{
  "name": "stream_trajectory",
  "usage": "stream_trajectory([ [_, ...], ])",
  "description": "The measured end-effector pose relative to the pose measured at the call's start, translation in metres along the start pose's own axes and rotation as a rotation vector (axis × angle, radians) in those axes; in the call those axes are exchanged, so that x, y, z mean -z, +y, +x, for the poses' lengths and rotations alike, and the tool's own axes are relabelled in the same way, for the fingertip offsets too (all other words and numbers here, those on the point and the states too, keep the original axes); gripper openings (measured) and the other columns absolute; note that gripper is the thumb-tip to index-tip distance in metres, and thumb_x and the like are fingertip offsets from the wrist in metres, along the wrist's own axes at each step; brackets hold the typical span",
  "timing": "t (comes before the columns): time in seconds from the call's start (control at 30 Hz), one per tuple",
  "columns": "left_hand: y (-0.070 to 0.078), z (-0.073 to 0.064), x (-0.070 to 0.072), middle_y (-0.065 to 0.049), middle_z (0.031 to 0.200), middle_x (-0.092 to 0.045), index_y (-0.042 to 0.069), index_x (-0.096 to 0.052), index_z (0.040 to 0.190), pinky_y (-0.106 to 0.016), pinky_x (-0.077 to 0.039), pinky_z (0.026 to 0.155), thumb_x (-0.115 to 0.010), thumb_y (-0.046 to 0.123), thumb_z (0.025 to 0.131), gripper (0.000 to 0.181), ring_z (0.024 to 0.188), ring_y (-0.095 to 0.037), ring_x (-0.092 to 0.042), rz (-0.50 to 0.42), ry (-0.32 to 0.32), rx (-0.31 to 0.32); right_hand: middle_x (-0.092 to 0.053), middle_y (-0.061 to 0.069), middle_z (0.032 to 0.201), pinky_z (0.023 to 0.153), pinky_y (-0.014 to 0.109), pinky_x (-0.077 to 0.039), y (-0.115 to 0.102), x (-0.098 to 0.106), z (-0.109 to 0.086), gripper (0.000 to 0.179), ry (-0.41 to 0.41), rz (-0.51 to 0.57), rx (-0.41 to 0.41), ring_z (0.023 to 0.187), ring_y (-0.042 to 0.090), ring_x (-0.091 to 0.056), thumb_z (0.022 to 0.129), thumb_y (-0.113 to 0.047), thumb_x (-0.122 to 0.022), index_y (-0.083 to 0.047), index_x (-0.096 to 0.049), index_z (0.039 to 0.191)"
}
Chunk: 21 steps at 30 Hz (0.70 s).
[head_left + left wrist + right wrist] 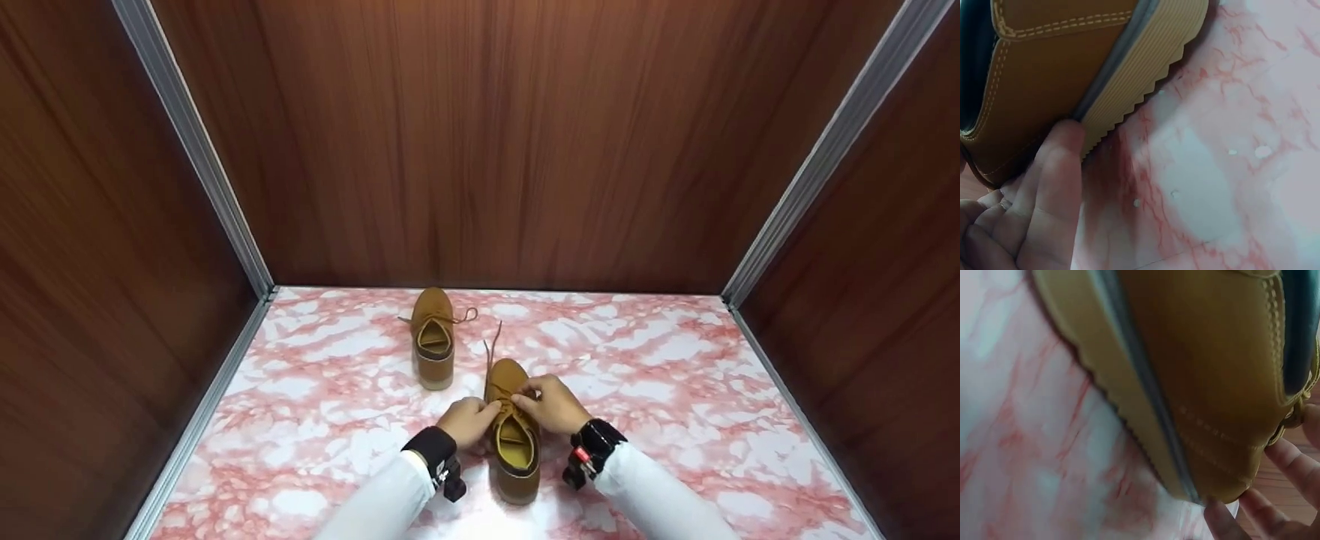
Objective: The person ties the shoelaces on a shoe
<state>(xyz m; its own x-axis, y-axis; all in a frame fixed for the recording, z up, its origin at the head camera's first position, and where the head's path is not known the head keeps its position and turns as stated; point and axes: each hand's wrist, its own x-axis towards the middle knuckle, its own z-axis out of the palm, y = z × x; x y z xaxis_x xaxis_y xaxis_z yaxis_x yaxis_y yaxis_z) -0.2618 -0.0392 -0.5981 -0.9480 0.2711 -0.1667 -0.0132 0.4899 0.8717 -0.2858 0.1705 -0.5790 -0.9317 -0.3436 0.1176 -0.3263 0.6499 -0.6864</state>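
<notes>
A tan lace-up shoe (517,487) stands between both hands, its toe pointing away from me. My left hand (469,421) holds the shoe's left side, its thumb by the lacing. In the left wrist view, fingers (1058,180) lie along the shoe's upper (1044,84), just above the ridged sole. My right hand (553,405) pinches the shoelace (506,403) over the shoe's tongue. The right wrist view shows its thumb and a finger at the lace (1296,413), with other fingertips (1221,517) against the toe end.
A matching tan shoe (435,367) stands farther back to the left, a lace loop (466,315) out at its right. Loose lace ends (491,349) reach forward beside the near shoe. Wood-grain panels (480,150) with metal edge strips (202,142) enclose the red-and-white marbled surface (645,360).
</notes>
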Motion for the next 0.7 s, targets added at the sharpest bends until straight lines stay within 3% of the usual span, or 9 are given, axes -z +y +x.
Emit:
stream_trajectory([
  [0.17, -0.001, 0.002, 0.003, -0.006, 0.069, -0.072, 0.013, -0.065, 0.081, -0.025, -0.05, 0.051, -0.061, 0.042, 0.102, 0.036, 0.061, -0.024, -0.073, 0.053, 0.05, -0.019, -0.072, 0.003, 0.083, 0.068, 0.024, -0.048, -0.002, -0.004, 0.005, 0.011, 0.01, 0.026, -0.043, 0.074, 0.009, -0.057, 0.095, -0.011, -0.074, -0.008, -0.077, 0.085],
  [0.37, 0.001, 0.005, 0.005, 0.006, 0.07, -0.058, 0.011, -0.067, 0.086, -0.026, -0.045, 0.063, -0.068, 0.036, 0.097, 0.027, 0.062, -0.01, -0.055, 0.149, 0.132, -0.067, -0.063, 0.0, 0.074, 0.066, 0.026, -0.049, -0.006, -0.007, 0.008, 0.014, 0.011, 0.085, -0.177, 0.069, 0.011, -0.057, 0.09, -0.004, -0.062, -0.006, -0.069, 0.079],
  [0.53, 0.004, 0.006, 0.005, 0.005, 0.072, -0.055, 0.011, -0.066, 0.088, -0.028, -0.044, 0.063, -0.069, 0.03, 0.095, 0.021, 0.065, -0.011, -0.053, 0.148, 0.15, -0.089, -0.055, -0.002, 0.07, 0.057, 0.023, -0.044, -0.009, -0.004, 0.009, 0.013, -0.019, 0.229, -0.221, 0.062, 0.011, -0.052, 0.087, -0.001, -0.055, -0.006, -0.061, 0.077],
  [0.7, 0.005, 0.005, 0.005, 0.005, 0.073, -0.054, 0.009, -0.065, 0.089, -0.028, -0.045, 0.067, -0.067, 0.025, 0.095, 0.017, 0.068, -0.011, -0.054, 0.137, 0.135, -0.097, -0.052, -0.003, 0.073, 0.055, 0.022, -0.039, -0.013, 0.004, 0.009, 0.012, -0.025, 0.314, -0.262, 0.063, 0.01, -0.048, 0.091, -0.008, -0.059, -0.009, -0.057, 0.08],
])
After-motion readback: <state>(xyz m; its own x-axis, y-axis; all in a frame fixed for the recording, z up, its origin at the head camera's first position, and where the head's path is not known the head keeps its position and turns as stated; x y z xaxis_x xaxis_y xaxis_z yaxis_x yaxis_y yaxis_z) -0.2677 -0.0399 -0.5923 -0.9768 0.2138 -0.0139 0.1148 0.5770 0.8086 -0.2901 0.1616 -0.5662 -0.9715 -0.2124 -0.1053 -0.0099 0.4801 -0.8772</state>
